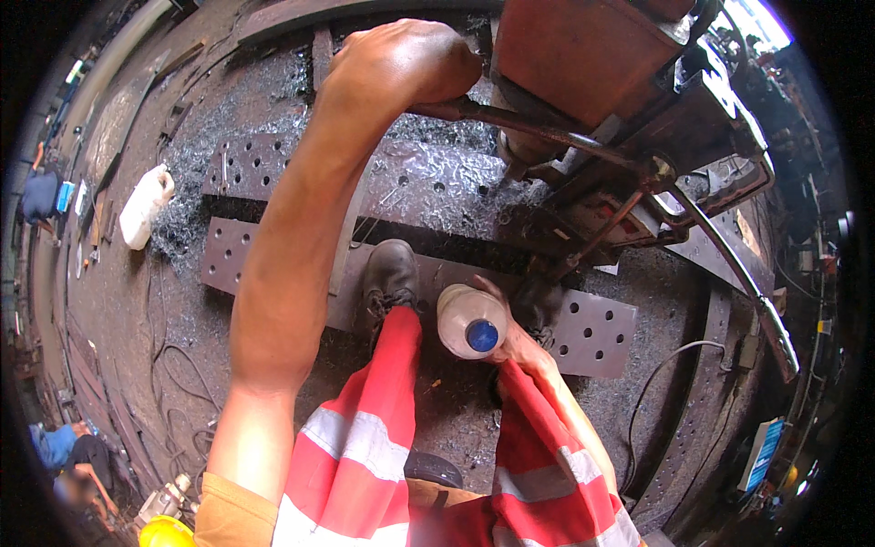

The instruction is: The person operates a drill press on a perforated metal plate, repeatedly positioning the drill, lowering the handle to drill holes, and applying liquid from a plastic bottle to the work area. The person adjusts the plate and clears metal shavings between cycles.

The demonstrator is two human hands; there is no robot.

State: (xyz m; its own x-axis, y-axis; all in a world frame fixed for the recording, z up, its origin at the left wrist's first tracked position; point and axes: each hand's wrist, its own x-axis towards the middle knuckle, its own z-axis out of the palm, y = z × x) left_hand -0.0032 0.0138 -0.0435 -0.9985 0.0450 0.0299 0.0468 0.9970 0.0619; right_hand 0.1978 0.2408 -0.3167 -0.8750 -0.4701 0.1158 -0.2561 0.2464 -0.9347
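Observation:
My left hand reaches far forward and is closed at the end of a dark metal lever, its fingers mostly hidden behind the back of the hand. The lever is one of several spokes on the hub of a reddish-brown drilling machine. Low between my knees, my right hand wraps round a cloudy plastic bottle with a blue cap. The bottle's capped end is tilted toward me. Beneath the machine lies a steel plate with drilled holes, strewn with metal shavings.
A second drilled plate lies by my boots. A white jug stands at the left among shavings. Cables trail over the floor. Two people are at the far left edge. A yellow helmet shows lower left.

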